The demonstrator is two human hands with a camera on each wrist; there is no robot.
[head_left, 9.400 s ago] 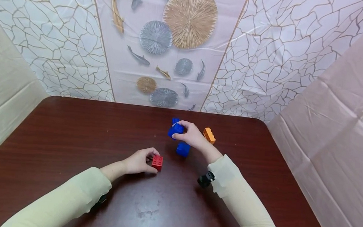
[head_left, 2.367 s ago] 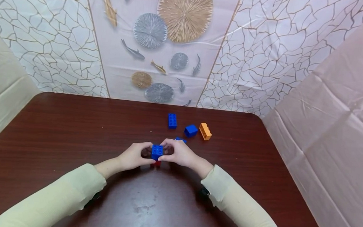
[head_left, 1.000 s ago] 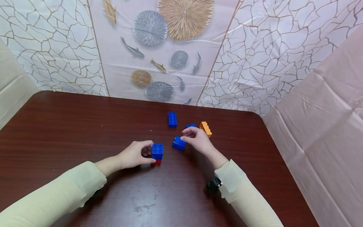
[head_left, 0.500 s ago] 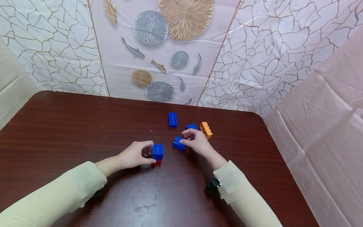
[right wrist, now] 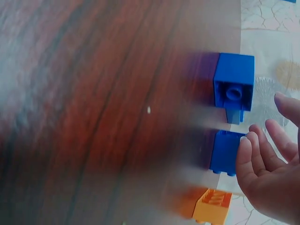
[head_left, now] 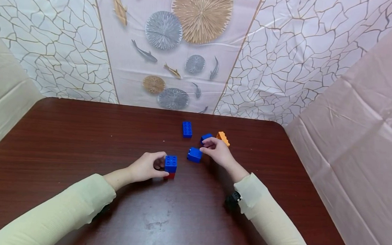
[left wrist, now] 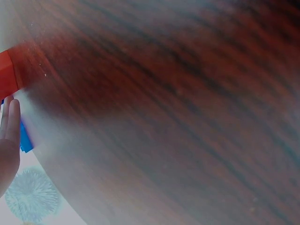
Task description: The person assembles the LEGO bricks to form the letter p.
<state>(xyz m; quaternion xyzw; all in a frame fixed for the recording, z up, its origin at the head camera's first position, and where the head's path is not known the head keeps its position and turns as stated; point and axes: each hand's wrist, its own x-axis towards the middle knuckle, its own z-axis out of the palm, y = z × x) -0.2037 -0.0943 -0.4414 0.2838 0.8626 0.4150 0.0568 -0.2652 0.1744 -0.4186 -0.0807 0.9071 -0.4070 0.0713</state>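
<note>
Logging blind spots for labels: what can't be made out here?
Head: far part of the left hand, hidden by the blue-and-red stack.
Head: part of the blue brick beside the orange brick, covered by the right hand.
Left wrist: rest of the red brick, past the left edge.
Right wrist: rest of the right hand, past the right edge.
Right wrist: whether it touches that blue brick; fingers overlap it.

Coloured blue over red in the stack (head_left: pixel 170 163), blue in loose bricks (head_left: pixel 194 155), orange in another brick (head_left: pixel 223 137), brown-grained on the table (head_left: pixel 78 141), gold-veined on the backdrop (head_left: pixel 52 32).
</note>
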